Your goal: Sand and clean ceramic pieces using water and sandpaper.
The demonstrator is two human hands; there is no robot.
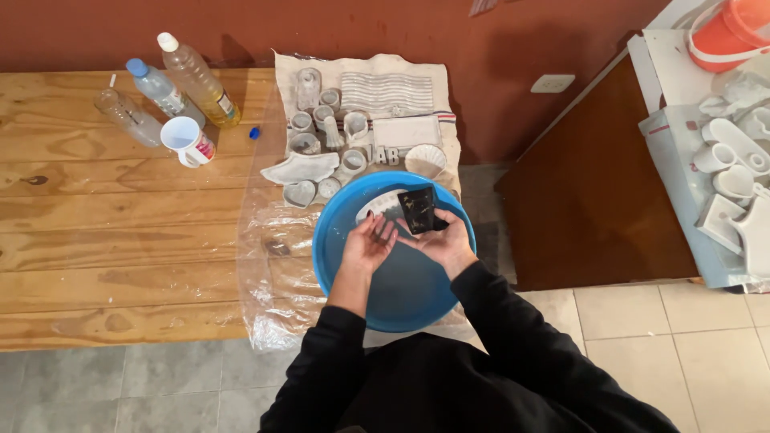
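Left fingers: the left hand [369,243] is palm-up over the blue basin [353,277], fingers [383,231] loosely spread and curled, closed on nothing; their tips lie just below the white oval piece [380,204], and whether they touch it cannot be told.
Right fingers: the right hand [443,239] has its fingers together, pinched on the lower edge of a black sheet [417,209] that looks like sandpaper, held tilted above the basin's far side.
White oval piece: pale, ribbed and rounded, inside the basin near its far rim, just beside the black sheet.
Blue basin: round and shallow, resting on clear plastic film [269,265] at the end of the wooden table [96,240], right in front of the person; both black sleeves [481,321] reach over its near rim.
Cloth: a pale cloth [433,88] lies just beyond the basin against the red-brown wall, loaded with small white plaster casts [303,167], among them cups, a heart, a shell and a ribbed slab.
Left of the basin, well apart: three plastic bottles [196,78] and a white mug [186,141] on the table.
Right of the basin, well apart: a dark brown panel [593,192], then a surface with more white casts [734,172] and an orange bucket [726,32].
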